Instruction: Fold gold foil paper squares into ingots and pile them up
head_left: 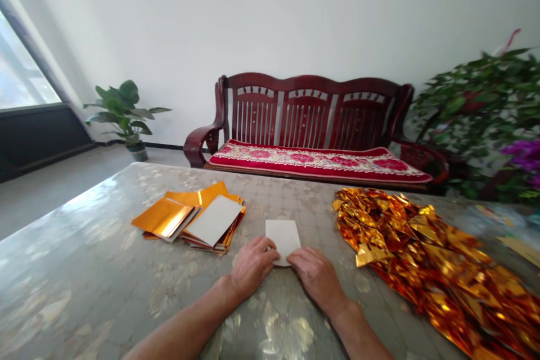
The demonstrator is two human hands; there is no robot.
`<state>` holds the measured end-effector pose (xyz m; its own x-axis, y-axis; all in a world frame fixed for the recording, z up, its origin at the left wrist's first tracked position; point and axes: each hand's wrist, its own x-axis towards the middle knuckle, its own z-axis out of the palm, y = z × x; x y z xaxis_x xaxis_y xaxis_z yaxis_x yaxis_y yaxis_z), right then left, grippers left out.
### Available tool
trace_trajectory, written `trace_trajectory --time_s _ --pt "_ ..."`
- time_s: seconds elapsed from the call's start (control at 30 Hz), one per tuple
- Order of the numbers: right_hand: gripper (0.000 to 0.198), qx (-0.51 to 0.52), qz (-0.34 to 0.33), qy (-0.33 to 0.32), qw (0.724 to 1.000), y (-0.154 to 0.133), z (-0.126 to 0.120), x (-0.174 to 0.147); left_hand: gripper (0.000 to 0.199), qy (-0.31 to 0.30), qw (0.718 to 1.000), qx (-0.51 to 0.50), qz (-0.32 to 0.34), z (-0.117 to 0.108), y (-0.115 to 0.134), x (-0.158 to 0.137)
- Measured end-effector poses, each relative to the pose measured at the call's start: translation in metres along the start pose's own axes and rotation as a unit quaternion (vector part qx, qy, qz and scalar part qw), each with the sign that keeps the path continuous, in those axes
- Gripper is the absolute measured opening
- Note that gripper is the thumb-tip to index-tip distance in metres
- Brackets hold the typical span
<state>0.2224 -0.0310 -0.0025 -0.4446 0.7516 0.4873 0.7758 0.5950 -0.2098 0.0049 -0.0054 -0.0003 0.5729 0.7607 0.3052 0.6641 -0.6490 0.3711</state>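
A small sheet of foil paper (283,235) lies pale side up on the table, directly in front of me. My left hand (255,263) has its fingers closed at the sheet's near left corner. At the near right corner, the fingertips of my right hand (315,273) are pressed together on the paper. The near edge between the hands looks slightly raised or folded; the thumbs are partly hidden. To the left is a loose stack of gold foil paper sheets (162,217), some gold side up and one pale side up. A large heap of folded gold foil pieces (422,253) spreads along the right.
The table (105,292) has a glossy, flower-patterned cover. Clear plastic (493,216) lies at its far right. Behind stands a dark red wooden bench (306,109) with a red patterned cushion (312,161). Potted plants (122,109) stand at left and right.
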Motion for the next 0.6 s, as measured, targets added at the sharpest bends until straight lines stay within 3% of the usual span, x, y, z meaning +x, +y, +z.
trace_trajectory --time_s 0.2,0.4,0.6 --pt "0.014 0.058 0.062 0.014 0.996 0.0053 -0.0029 -0.0044 0.024 -0.020 0.999 -0.028 -0.042 -0.0046 0.0019 0.0014" --pt "0.021 0.055 0.090 -0.004 0.994 0.0044 -0.0077 -0.0001 0.033 -0.025 0.999 -0.019 -0.036 -0.0099 0.0049 0.0003" --pt "0.023 0.026 0.148 -0.020 0.989 0.0078 -0.0016 0.0013 0.028 -0.003 0.993 -0.019 -0.114 -0.0075 0.0060 0.0045"
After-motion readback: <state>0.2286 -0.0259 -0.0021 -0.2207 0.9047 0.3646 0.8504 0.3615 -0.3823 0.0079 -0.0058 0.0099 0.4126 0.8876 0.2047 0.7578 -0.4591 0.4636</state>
